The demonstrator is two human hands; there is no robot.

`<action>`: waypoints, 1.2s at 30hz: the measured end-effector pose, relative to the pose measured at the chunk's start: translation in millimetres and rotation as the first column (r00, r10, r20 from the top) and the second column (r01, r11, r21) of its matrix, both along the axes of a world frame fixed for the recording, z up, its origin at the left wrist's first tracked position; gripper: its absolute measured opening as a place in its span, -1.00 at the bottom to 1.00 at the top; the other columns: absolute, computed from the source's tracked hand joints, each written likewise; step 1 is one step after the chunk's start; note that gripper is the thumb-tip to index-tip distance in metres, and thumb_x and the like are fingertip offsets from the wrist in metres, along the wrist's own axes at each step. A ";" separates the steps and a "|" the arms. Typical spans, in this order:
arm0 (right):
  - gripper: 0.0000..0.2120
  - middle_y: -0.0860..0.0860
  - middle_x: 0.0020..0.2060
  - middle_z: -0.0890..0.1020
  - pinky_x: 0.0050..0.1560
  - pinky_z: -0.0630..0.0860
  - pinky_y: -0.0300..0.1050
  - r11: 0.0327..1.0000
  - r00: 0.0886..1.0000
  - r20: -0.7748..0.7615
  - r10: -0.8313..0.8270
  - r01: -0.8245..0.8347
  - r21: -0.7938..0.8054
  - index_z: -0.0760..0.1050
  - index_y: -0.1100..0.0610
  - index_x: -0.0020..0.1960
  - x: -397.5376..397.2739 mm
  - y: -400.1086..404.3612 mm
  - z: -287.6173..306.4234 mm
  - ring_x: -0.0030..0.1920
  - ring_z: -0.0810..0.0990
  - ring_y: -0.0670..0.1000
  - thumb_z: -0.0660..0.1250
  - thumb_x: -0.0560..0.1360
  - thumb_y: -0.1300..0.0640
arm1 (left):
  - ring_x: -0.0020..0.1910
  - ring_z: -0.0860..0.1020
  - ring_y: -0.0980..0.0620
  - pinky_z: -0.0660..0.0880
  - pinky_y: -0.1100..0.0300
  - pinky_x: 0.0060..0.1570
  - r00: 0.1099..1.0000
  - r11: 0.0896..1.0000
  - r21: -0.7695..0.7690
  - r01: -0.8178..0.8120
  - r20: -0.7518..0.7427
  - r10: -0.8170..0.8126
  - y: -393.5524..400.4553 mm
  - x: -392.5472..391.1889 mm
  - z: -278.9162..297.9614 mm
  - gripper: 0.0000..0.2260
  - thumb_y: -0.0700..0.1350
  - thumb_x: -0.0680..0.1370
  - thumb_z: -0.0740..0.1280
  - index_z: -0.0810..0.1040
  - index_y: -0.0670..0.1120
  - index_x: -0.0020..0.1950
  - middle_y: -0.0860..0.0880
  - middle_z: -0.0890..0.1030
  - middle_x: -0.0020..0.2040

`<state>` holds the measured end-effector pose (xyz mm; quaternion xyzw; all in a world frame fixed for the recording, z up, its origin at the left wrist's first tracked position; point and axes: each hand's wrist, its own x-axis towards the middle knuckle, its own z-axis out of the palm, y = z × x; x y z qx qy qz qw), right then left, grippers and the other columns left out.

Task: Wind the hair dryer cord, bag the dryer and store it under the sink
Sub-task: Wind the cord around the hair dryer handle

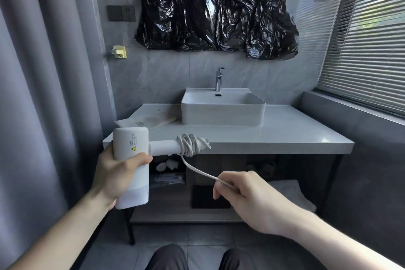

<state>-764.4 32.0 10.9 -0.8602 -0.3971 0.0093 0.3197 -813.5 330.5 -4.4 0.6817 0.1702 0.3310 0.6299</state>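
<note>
Slackening the cord pinched by the right hand could let the coils (loosely wound) slip off the handle of the hair dryer, gripped in the left hand.

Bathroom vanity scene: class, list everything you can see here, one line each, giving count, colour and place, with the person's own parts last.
hair dryer: one, white, held in front of the countertop's left end
cord: one, white, partly coiled round the dryer's handle, its tail running to the right hand
basin: one, white, on the countertop
faucet: one, chrome, behind the basin
countertop: one, pale grey, under the basin
flat bag: one, whitish, on the countertop left of the basin
black plastic sheet: one, on the wall above the basin
left hand: grips the dryer's body
right hand: pinches the cord's tail
</note>
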 end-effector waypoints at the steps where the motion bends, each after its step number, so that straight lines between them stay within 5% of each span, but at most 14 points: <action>1: -0.71 -0.02 -0.47 0.43 -0.40 0.26 -0.22 1.000 1.000 0.015 -0.003 0.003 0.016 0.60 0.01 -0.08 0.7 -1.4 5.3 -0.47 0.34 -0.07 0.22 0.72 -0.04 | -0.31 0.62 -0.10 0.57 0.04 -0.30 1.000 1.000 0.018 -0.009 -0.003 0.009 -1.3 -0.2 -2.0 -0.60 -0.10 0.16 0.58 0.64 -0.13 -0.04 0.01 0.69 -0.31; 7: -0.68 0.00 -0.39 0.57 -0.24 0.55 -0.06 0.987 0.990 0.135 -0.048 0.027 0.157 0.59 0.04 -0.16 18.2 -7.7 30.5 -0.37 0.51 -0.02 0.28 0.69 -0.08 | -0.34 0.61 0.04 0.55 0.05 -0.28 0.995 0.980 0.186 0.065 -0.086 -0.050 -8.8 -6.2 -6.9 -0.60 -0.10 0.17 0.58 0.62 -0.10 -0.03 0.11 0.70 -0.32; 10: -0.69 -0.17 -0.49 0.51 -0.38 0.34 -0.30 0.979 0.977 0.192 -0.090 0.052 0.195 0.62 0.03 -0.21 32.9 -6.4 40.3 -0.44 0.39 -0.11 0.34 0.68 -0.03 | -0.35 0.60 0.14 0.53 0.09 -0.26 0.982 0.942 0.290 0.168 -0.128 -0.136 -16.3 -12.8 -5.9 -0.61 -0.09 0.18 0.59 0.62 -0.09 -0.04 0.03 0.71 -0.25; 16: -0.77 -0.08 -0.52 0.36 -0.40 0.25 -0.25 0.959 0.971 0.191 -0.143 0.088 0.271 0.73 0.04 -0.17 62.6 -4.1 51.3 -0.44 0.29 -0.08 0.47 0.59 -0.06 | -0.26 0.59 0.02 0.51 0.07 -0.20 0.932 0.837 0.410 0.363 -0.164 -0.324 -30.0 -24.5 0.5 -0.65 -0.07 0.21 0.62 0.61 0.05 -0.08 -0.15 0.65 -0.16; 21: -0.73 -0.10 -0.46 0.36 -0.40 0.22 -0.28 0.945 0.987 0.080 -0.139 0.108 0.309 0.72 0.08 -0.16 81.7 -0.6 46.5 -0.41 0.25 -0.10 0.46 0.60 -0.08 | -0.11 0.63 -0.35 0.55 -0.28 -0.09 0.898 0.820 0.368 0.439 -0.152 -0.412 -34.9 -28.9 6.7 -0.57 -0.03 0.24 0.61 0.63 -0.19 0.00 -0.28 0.67 -0.13; 24: -0.72 -0.13 -0.47 0.33 -0.42 0.21 -0.33 0.934 0.992 -0.004 -0.129 0.123 0.336 0.72 0.07 -0.17 91.6 -0.4 40.9 -0.45 0.25 -0.13 0.45 0.61 -0.07 | -0.03 0.61 -0.46 0.54 -0.29 -0.04 0.882 0.829 0.302 0.471 -0.138 -0.451 -36.6 -31.4 11.4 -0.52 -0.02 0.22 0.60 0.63 -0.27 0.00 -0.39 0.65 -0.09; 29: -0.68 -0.17 -0.53 0.34 -0.44 0.20 -0.35 0.925 0.982 -0.174 -0.071 0.130 0.357 0.71 0.07 -0.20 99.5 0.6 28.1 -0.48 0.25 -0.15 0.42 0.62 -0.10 | -0.14 0.62 -0.23 0.50 -0.07 -0.10 0.852 0.836 0.168 0.523 -0.110 -0.511 -39.0 -36.1 20.4 -0.50 -0.02 0.16 0.57 0.67 -0.30 -0.02 -0.49 0.60 -0.08; 36: -0.56 -0.05 -0.47 0.41 -0.44 0.25 -0.22 0.930 0.935 -0.355 0.016 0.117 0.349 0.67 0.18 -0.22 99.3 5.6 0.9 -0.45 0.29 -0.06 0.41 0.60 -0.16 | -0.22 0.68 -0.13 0.58 0.03 -0.22 0.852 0.850 0.055 0.523 -0.045 -0.521 -36.2 -41.0 17.6 -0.60 -0.03 0.12 0.54 0.74 -0.19 -0.11 -0.29 0.72 -0.17</action>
